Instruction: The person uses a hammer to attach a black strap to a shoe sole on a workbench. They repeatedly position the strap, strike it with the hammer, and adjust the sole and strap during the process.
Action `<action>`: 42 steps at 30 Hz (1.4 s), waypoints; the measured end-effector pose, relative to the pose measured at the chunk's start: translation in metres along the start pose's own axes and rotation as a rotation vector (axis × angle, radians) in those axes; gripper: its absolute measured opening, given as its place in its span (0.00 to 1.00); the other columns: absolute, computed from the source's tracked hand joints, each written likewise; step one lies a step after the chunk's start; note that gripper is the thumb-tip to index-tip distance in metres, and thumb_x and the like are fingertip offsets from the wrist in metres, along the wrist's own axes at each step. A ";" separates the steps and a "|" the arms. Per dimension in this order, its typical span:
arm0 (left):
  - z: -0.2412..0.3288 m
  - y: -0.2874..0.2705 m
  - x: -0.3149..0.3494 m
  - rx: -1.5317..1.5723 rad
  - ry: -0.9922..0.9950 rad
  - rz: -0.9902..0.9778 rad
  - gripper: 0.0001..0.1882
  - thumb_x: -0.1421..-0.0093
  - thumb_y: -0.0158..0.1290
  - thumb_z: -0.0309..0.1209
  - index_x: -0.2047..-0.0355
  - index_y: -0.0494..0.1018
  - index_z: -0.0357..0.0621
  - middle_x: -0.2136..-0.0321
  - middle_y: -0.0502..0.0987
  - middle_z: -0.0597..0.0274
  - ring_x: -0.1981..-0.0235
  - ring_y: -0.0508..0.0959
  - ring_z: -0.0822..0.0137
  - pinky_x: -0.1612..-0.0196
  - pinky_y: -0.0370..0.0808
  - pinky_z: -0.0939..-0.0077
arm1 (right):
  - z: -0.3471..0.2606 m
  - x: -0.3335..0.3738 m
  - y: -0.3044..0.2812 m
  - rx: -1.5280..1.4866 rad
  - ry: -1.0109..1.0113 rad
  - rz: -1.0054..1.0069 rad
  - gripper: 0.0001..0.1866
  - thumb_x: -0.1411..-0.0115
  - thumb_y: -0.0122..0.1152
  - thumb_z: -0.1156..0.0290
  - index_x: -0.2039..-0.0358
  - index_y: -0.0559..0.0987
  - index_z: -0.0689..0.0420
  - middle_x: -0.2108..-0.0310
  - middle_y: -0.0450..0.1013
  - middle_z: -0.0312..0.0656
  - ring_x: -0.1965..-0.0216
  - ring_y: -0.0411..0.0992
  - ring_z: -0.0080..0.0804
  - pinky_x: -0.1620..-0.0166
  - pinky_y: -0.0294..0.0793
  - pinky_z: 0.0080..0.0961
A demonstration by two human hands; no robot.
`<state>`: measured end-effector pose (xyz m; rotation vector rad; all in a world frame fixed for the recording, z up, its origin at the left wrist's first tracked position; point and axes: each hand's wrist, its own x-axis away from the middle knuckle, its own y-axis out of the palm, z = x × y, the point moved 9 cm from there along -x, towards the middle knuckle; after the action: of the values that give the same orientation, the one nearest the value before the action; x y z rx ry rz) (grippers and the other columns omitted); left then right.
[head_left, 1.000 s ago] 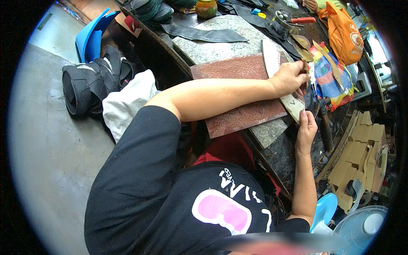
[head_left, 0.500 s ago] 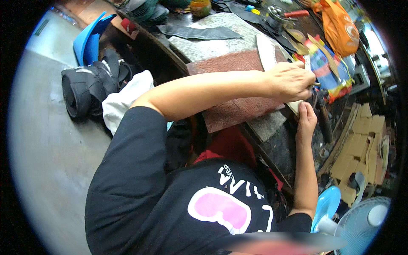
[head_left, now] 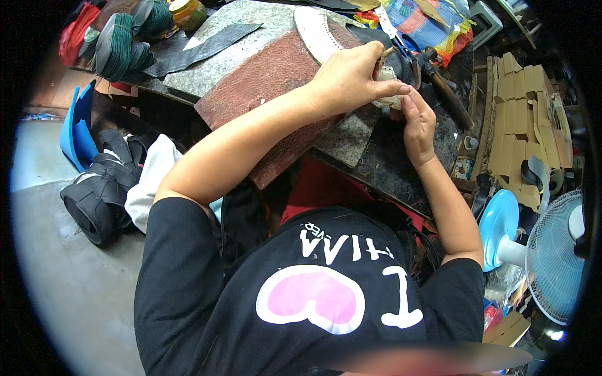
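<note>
The left hand [head_left: 348,78] presses down on a pale shoe sole [head_left: 316,31] lying over the reddish leather sheet [head_left: 263,81] on the stone surface [head_left: 213,59]. The right hand [head_left: 417,125] pinches the sole's near end, its grip narrow. If a small tool sits between the fingers, which I cannot tell, a slip there could nick a fingertip, the two hands being so close.

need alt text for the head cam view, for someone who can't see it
Seen from above, a person in a black shirt holds a pale sole piece between the left hand and right hand at a cluttered bench. A reddish-brown sheet lies on a stone slab under the left forearm; a hammer lies beside the hands, and a fan stands lower right.
</note>
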<state>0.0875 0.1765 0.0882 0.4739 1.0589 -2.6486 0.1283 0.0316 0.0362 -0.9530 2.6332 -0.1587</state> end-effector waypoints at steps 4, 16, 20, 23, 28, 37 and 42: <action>-0.001 0.002 0.004 -0.002 -0.051 0.007 0.28 0.46 0.62 0.53 0.66 0.69 0.37 0.76 0.77 0.45 0.70 0.80 0.45 0.66 0.75 0.56 | -0.007 0.000 -0.003 0.067 -0.123 0.019 0.22 0.29 0.47 0.60 0.52 0.77 0.68 0.60 0.75 0.42 0.62 0.70 0.24 0.58 0.70 0.19; -0.005 0.000 0.004 0.097 -0.112 -0.015 0.18 0.48 0.57 0.34 0.65 0.67 0.33 0.77 0.75 0.52 0.74 0.78 0.62 0.69 0.74 0.67 | -0.007 0.001 0.000 -0.043 -0.095 -0.019 0.28 0.30 0.47 0.52 0.49 0.77 0.68 0.56 0.76 0.44 0.65 0.72 0.24 0.60 0.73 0.20; -0.010 0.002 0.003 0.255 -0.162 -0.046 0.19 0.50 0.57 0.36 0.64 0.68 0.34 0.75 0.77 0.47 0.70 0.80 0.52 0.64 0.75 0.61 | -0.011 0.000 0.005 0.201 -0.148 -0.002 0.20 0.32 0.55 0.60 0.50 0.78 0.63 0.61 0.78 0.40 0.70 0.72 0.20 0.64 0.72 0.19; -0.002 -0.002 0.004 0.244 -0.123 -0.049 0.13 0.47 0.54 0.28 0.64 0.66 0.35 0.76 0.73 0.58 0.75 0.76 0.69 0.71 0.73 0.70 | 0.001 -0.002 0.000 0.091 -0.045 0.065 0.13 0.34 0.58 0.66 0.54 0.80 0.60 0.69 0.78 0.36 0.72 0.71 0.17 0.67 0.72 0.17; -0.001 -0.022 0.008 0.312 -0.147 0.033 0.11 0.47 0.54 0.26 0.66 0.65 0.38 0.77 0.67 0.66 0.74 0.71 0.73 0.71 0.71 0.73 | 0.015 -0.006 -0.005 0.024 0.047 0.106 0.09 0.34 0.56 0.68 0.64 0.80 0.60 0.75 0.76 0.33 0.75 0.71 0.16 0.70 0.71 0.16; -0.017 -0.044 0.008 0.654 -0.286 -0.055 0.10 0.44 0.48 0.23 0.61 0.66 0.40 0.75 0.72 0.66 0.75 0.73 0.76 0.75 0.71 0.80 | 0.029 -0.007 -0.010 -0.044 0.181 0.133 0.11 0.34 0.54 0.68 0.71 0.77 0.59 0.80 0.72 0.31 0.78 0.68 0.14 0.73 0.68 0.15; -0.026 -0.054 0.009 0.537 -0.358 -0.017 0.11 0.42 0.52 0.25 0.59 0.67 0.40 0.73 0.71 0.65 0.74 0.73 0.74 0.73 0.72 0.80 | 0.027 -0.009 -0.006 -0.037 0.156 0.120 0.06 0.35 0.56 0.70 0.63 0.77 0.58 0.75 0.71 0.31 0.76 0.67 0.15 0.73 0.68 0.16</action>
<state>0.0658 0.2318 0.1003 0.0700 0.2446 -2.8662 0.1479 0.0330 0.0151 -0.8217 2.8363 -0.1623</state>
